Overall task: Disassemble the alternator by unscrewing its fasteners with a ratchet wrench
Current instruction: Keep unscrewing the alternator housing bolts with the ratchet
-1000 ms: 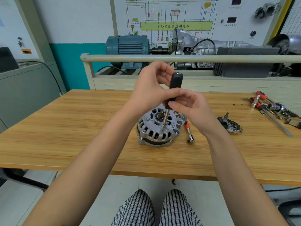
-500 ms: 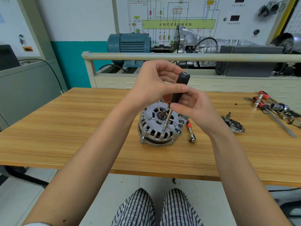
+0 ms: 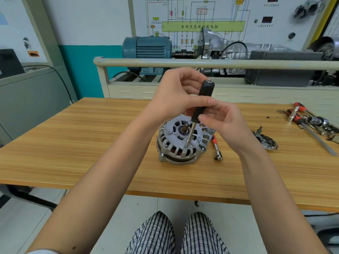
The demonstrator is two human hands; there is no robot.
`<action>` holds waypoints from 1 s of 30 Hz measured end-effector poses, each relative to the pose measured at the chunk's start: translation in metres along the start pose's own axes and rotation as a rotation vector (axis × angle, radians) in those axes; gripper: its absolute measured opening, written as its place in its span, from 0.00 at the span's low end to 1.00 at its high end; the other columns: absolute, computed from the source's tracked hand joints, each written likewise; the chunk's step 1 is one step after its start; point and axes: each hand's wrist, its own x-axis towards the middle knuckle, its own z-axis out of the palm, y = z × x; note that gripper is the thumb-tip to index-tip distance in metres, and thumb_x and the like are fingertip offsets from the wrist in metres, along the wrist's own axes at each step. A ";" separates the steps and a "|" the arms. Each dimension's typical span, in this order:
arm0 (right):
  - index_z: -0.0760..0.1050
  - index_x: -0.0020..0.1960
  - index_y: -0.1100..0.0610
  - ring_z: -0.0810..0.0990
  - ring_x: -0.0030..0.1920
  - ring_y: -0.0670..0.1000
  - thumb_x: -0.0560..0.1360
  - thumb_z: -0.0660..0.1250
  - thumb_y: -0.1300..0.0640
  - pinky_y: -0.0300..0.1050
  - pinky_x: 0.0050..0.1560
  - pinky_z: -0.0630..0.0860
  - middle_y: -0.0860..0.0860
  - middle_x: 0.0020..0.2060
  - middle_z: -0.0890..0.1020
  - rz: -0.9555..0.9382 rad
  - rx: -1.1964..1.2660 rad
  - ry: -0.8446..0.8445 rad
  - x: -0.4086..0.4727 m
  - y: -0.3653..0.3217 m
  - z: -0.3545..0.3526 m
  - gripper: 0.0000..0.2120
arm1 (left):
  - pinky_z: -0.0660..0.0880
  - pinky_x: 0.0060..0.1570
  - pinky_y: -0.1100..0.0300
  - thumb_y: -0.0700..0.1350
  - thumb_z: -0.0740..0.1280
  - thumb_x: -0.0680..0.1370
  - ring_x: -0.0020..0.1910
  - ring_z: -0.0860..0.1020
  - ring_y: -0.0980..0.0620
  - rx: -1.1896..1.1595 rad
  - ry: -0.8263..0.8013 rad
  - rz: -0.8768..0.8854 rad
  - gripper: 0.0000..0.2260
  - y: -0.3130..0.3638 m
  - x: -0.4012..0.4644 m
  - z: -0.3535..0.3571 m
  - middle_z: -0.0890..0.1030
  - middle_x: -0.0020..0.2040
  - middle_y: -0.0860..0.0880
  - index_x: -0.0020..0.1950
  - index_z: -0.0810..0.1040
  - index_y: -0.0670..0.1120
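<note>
On the wooden table (image 3: 73, 143), near its middle, the alternator (image 3: 181, 142) sits with its shaft end pointing up. A driver with a black handle (image 3: 202, 101) stands on it, tilted a little toward the right, and its thin metal shank goes down to a fastener (image 3: 186, 146) on the front part of the housing. The left hand (image 3: 176, 96) grasps the handle from the left side with the thumb across it; the right hand (image 3: 222, 123) pinches the lower end of the handle with thumb and fingertips.

The step in hand is, I judge, loosening this housing bolt. To do it well, the tool should first come closer to upright, so the socket sits square on the bolt head — a tilted socket can slip and round the corners. One hand should press down along the axis while the other turns, and the turns should be short and even. Nothing holds the alternator body now, so it may rotate or slide on the smooth wood if the bolt is tight; in that case one hand is better placed on the housing.

A ratchet wrench with a red grip (image 3: 216, 147) lies just beside the alternator on its right — it gives more leverage if the bolt resists.
</note>
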 end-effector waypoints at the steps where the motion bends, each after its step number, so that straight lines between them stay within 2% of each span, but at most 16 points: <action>1: 0.78 0.53 0.57 0.83 0.52 0.49 0.69 0.72 0.64 0.39 0.52 0.78 0.48 0.45 0.85 0.006 0.000 0.007 0.000 0.000 0.001 0.13 | 0.81 0.46 0.58 0.35 0.79 0.64 0.42 0.82 0.49 0.037 0.040 0.013 0.17 0.001 0.000 0.002 0.82 0.44 0.45 0.48 0.77 0.42; 3: 0.79 0.50 0.55 0.84 0.48 0.49 0.65 0.76 0.62 0.40 0.49 0.79 0.49 0.43 0.85 -0.009 -0.025 0.081 0.001 0.001 0.005 0.15 | 0.80 0.45 0.57 0.37 0.81 0.63 0.40 0.80 0.49 0.124 0.088 0.060 0.18 0.002 0.000 0.008 0.80 0.41 0.49 0.45 0.75 0.44; 6: 0.80 0.45 0.56 0.84 0.43 0.47 0.67 0.74 0.70 0.37 0.46 0.78 0.47 0.38 0.85 -0.042 -0.045 0.140 0.003 0.003 0.009 0.13 | 0.78 0.47 0.53 0.40 0.80 0.65 0.44 0.79 0.46 0.194 0.093 0.102 0.18 0.002 -0.001 0.012 0.80 0.43 0.49 0.48 0.75 0.44; 9: 0.79 0.46 0.54 0.84 0.44 0.45 0.71 0.67 0.75 0.36 0.47 0.78 0.44 0.38 0.85 -0.043 -0.028 0.074 0.002 0.002 0.006 0.16 | 0.79 0.51 0.56 0.38 0.77 0.69 0.50 0.81 0.48 0.102 -0.053 0.030 0.18 0.002 -0.001 0.006 0.82 0.50 0.46 0.56 0.78 0.39; 12: 0.78 0.48 0.56 0.84 0.45 0.46 0.73 0.63 0.76 0.37 0.48 0.78 0.45 0.39 0.85 -0.031 -0.022 0.039 0.001 0.001 0.004 0.16 | 0.79 0.54 0.53 0.33 0.73 0.71 0.52 0.83 0.46 -0.020 -0.134 -0.004 0.17 -0.001 -0.002 0.000 0.83 0.52 0.42 0.59 0.78 0.35; 14: 0.77 0.49 0.56 0.84 0.46 0.44 0.74 0.63 0.75 0.36 0.49 0.77 0.43 0.40 0.85 -0.012 -0.016 0.028 0.001 0.000 0.004 0.16 | 0.80 0.53 0.56 0.32 0.74 0.69 0.50 0.83 0.48 -0.027 -0.096 -0.011 0.17 -0.001 -0.002 0.000 0.84 0.50 0.42 0.57 0.79 0.35; 16: 0.76 0.50 0.54 0.83 0.47 0.41 0.74 0.62 0.75 0.34 0.49 0.76 0.41 0.41 0.85 0.002 -0.006 0.011 0.000 -0.001 0.003 0.17 | 0.80 0.48 0.62 0.33 0.77 0.66 0.44 0.82 0.54 0.017 -0.044 0.001 0.15 0.000 -0.001 0.002 0.83 0.45 0.46 0.51 0.79 0.38; 17: 0.76 0.50 0.54 0.82 0.48 0.41 0.75 0.62 0.74 0.34 0.50 0.76 0.40 0.42 0.85 0.004 -0.003 -0.001 0.000 -0.002 0.002 0.16 | 0.80 0.46 0.62 0.34 0.79 0.65 0.41 0.81 0.54 0.042 -0.017 0.014 0.16 0.000 0.000 0.003 0.82 0.43 0.48 0.48 0.79 0.41; 20: 0.77 0.51 0.54 0.83 0.49 0.43 0.71 0.70 0.67 0.34 0.50 0.77 0.42 0.43 0.85 0.007 -0.002 0.009 -0.002 -0.003 0.004 0.12 | 0.79 0.48 0.50 0.38 0.81 0.63 0.43 0.79 0.42 0.097 0.073 0.037 0.19 0.000 -0.001 0.009 0.79 0.41 0.47 0.44 0.73 0.45; 22: 0.78 0.47 0.54 0.84 0.46 0.48 0.65 0.75 0.63 0.39 0.48 0.79 0.48 0.41 0.85 -0.018 -0.035 0.092 0.000 -0.002 0.008 0.13 | 0.77 0.49 0.47 0.39 0.80 0.64 0.45 0.78 0.41 0.134 0.094 0.058 0.19 0.000 -0.001 0.014 0.78 0.43 0.46 0.46 0.72 0.45; 23: 0.79 0.46 0.55 0.84 0.45 0.50 0.64 0.77 0.64 0.40 0.46 0.80 0.49 0.40 0.85 -0.035 -0.044 0.130 0.001 0.000 0.009 0.13 | 0.77 0.50 0.48 0.40 0.80 0.65 0.46 0.78 0.42 0.148 0.088 0.059 0.20 -0.001 -0.001 0.015 0.78 0.44 0.46 0.48 0.72 0.44; 25: 0.79 0.44 0.55 0.84 0.43 0.48 0.66 0.74 0.70 0.39 0.45 0.79 0.47 0.38 0.85 -0.047 -0.032 0.152 0.002 0.000 0.009 0.13 | 0.77 0.53 0.51 0.41 0.78 0.68 0.50 0.79 0.47 0.130 0.011 0.034 0.20 -0.002 -0.001 0.013 0.80 0.49 0.47 0.55 0.75 0.42; 27: 0.79 0.47 0.56 0.84 0.46 0.48 0.69 0.70 0.73 0.40 0.49 0.79 0.46 0.39 0.85 -0.031 -0.035 0.119 0.003 -0.001 0.006 0.14 | 0.77 0.58 0.47 0.37 0.73 0.73 0.54 0.80 0.46 0.018 -0.113 -0.006 0.18 -0.004 0.000 0.007 0.82 0.54 0.44 0.62 0.76 0.39; 28: 0.78 0.49 0.56 0.84 0.48 0.49 0.70 0.68 0.73 0.42 0.52 0.79 0.46 0.41 0.85 -0.020 -0.040 0.095 0.002 -0.001 0.004 0.14 | 0.76 0.59 0.46 0.35 0.70 0.75 0.55 0.81 0.44 -0.048 -0.153 -0.014 0.16 -0.005 0.000 0.004 0.82 0.54 0.42 0.62 0.76 0.37; 30: 0.77 0.52 0.57 0.84 0.51 0.49 0.73 0.65 0.74 0.42 0.53 0.78 0.47 0.44 0.85 -0.012 -0.027 0.043 0.001 -0.002 0.002 0.15 | 0.77 0.58 0.50 0.32 0.71 0.73 0.54 0.82 0.45 -0.100 -0.138 -0.025 0.15 -0.005 0.000 0.000 0.83 0.52 0.41 0.59 0.77 0.36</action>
